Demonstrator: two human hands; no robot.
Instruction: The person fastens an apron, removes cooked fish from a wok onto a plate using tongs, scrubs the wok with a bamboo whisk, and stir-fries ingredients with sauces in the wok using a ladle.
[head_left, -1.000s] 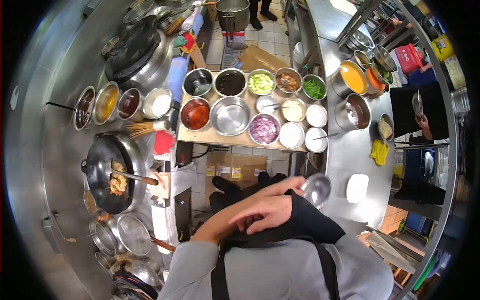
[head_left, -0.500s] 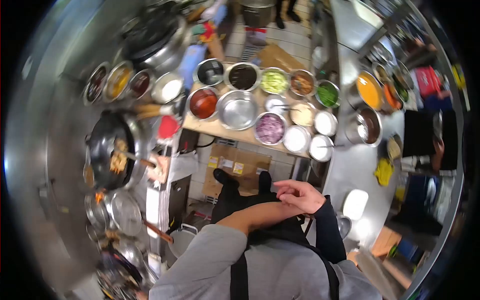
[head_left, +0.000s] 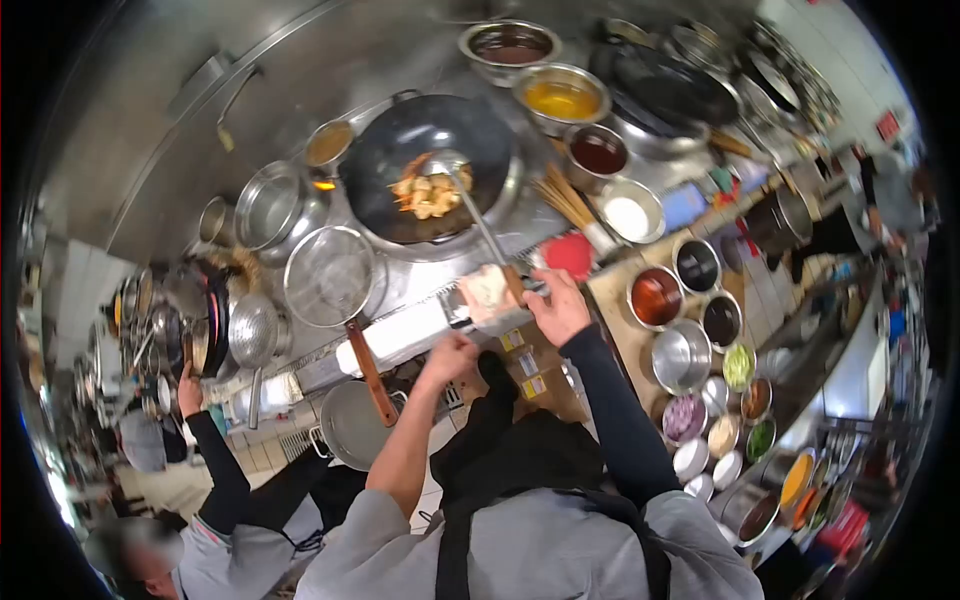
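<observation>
A black wok [head_left: 380, 130] sits on the stove ahead of me with browned food pieces [head_left: 432, 196] in it. A ladle [head_left: 484, 222] leans in the wok, its wooden handle end pointing back toward me. My right hand [head_left: 562, 310], in a dark sleeve, is at that handle end, thumb and fingers apart; whether it touches the handle I cannot tell. My left hand [head_left: 450, 360], forearm bare, hovers near the counter's front edge, fingers curled in with nothing visible in them. A folded cloth [head_left: 487, 294] lies under the ladle handle.
A wire strainer [head_left: 330, 277] with a wooden handle rests left of the wok, above a large pot [head_left: 358, 425]. Sauce bowls [head_left: 562, 98] stand behind right. Ingredient bowls [head_left: 682, 357] fill the right table. A co-worker's hand [head_left: 190, 393] is at another wok on the left.
My view has turned left from the ingredient table to the stove. My hands, which were together at my right forearm, have come apart, the right one now at the ladle handle.
</observation>
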